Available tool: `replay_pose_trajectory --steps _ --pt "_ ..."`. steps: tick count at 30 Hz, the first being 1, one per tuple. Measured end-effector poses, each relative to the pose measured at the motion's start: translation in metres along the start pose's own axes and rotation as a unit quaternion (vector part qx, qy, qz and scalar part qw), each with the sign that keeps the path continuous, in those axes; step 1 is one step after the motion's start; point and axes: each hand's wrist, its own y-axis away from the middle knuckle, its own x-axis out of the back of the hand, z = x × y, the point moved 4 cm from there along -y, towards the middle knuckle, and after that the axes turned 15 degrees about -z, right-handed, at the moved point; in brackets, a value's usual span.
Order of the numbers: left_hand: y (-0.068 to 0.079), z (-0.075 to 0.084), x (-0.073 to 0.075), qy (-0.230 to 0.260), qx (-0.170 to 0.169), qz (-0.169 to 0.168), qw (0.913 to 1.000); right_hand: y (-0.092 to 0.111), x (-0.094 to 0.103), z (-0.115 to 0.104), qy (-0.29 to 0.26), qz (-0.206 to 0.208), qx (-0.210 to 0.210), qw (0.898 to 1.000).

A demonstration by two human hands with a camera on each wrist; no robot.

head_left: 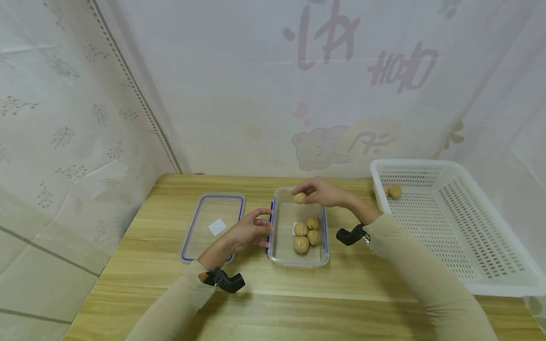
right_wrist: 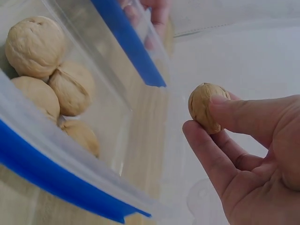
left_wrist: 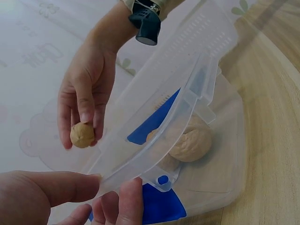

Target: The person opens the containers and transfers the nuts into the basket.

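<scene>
My right hand [head_left: 323, 192] pinches a walnut [right_wrist: 206, 108] between thumb and fingertips, above the far end of a clear plastic container [head_left: 283, 260]. Inside the container, several walnuts [head_left: 301, 245] sit together at its near right. At the container's left side is my left hand [head_left: 251, 229]. In the left wrist view, the thumb [left_wrist: 75, 187] meets the rim while the curled fingers [left_wrist: 131, 199] hold the outer side by a blue latch [left_wrist: 161, 206].
A clear lid with a blue seal [head_left: 200, 202] lies on the wooden table [head_left: 273, 308], left of the container. To the right stands a white slotted basket [head_left: 381, 201] with walnut [head_left: 394, 191] in its far left corner. A printed curtain [head_left: 239, 94] hangs behind the table.
</scene>
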Motion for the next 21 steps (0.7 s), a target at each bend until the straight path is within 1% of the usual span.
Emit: replay_pose_trajectory --steps 5,11,14,17,21 --pt "0.000 0.001 -0.001 0.002 0.002 0.002 1.0000 0.014 0.012 -0.001 0.001 0.015 -0.014 1.000" --pt "0.001 0.001 0.000 0.003 0.007 0.009 0.9999 0.036 0.029 -0.002 -0.001 0.047 -0.028 0.998" --pt "0.001 0.000 0.000 0.007 0.009 0.009 0.9999 0.048 0.038 -0.001 0.000 0.063 -0.035 0.997" --pt "0.001 0.000 0.000 0.009 0.008 0.008 0.9999 0.062 0.047 0.002 0.009 0.078 -0.051 0.996" --pt "0.000 0.000 0.000 0.011 0.008 0.007 0.9999 0.082 0.058 0.005 -0.003 0.092 -0.070 0.993"
